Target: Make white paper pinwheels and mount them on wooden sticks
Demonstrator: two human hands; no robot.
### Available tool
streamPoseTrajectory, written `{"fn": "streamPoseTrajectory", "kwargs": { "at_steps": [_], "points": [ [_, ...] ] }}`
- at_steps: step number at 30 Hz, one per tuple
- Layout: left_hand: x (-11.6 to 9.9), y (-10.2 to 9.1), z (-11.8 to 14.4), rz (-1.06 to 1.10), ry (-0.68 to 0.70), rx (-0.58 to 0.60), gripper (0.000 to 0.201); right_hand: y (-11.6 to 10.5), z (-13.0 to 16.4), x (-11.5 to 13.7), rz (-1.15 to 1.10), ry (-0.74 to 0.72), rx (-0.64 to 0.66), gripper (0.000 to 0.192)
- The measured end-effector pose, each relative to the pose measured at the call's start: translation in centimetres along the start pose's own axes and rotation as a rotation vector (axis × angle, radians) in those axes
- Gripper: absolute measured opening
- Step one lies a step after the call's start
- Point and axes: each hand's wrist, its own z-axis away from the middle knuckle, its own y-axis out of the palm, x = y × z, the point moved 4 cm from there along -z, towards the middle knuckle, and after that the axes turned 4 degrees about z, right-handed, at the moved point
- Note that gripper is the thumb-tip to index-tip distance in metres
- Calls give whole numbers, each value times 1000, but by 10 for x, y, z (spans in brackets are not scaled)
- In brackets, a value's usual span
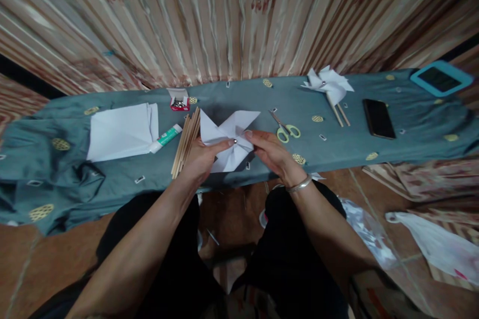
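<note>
A white paper pinwheel (230,157) is held between my two hands above the cloth-covered bench, its blades folded toward a shiny metal pin (235,141) at the centre. My left hand (205,155) grips it from the left, thumb pressed on the paper beside the pin and the other fingers hidden below. From the right, my right hand (271,150) pinches the paper between thumb and fingers. Just left of the pinwheel lies a bundle of thin wooden sticks (184,147), partly behind my left hand. Scissors (286,128) with pale green handles rest to the right.
On the teal cloth (254,92) are a stack of white paper (119,132), a glue tube (166,138) and a small red box of metal pins (179,103). Farther right are finished-looking pinwheels on sticks (329,87), a black phone (378,118) and a blue-framed tablet (441,79).
</note>
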Motion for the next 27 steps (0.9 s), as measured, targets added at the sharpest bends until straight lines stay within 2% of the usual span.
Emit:
{"fn": "streamPoseTrajectory", "kwargs": {
  "at_steps": [2,6,13,27],
  "points": [
    [1,1,1,25,-23,5,39,6,0,0,-78,36,42,39],
    [5,-1,1,18,-26,8,38,7,1,4,-189,78,14,36],
    [13,-8,-1,-42,-37,-21,34,9,3,4,-247,147,3,29],
    [13,-13,-2,-146,15,-94,33,7,0,-3,-185,65,12,29]
  ]
}}
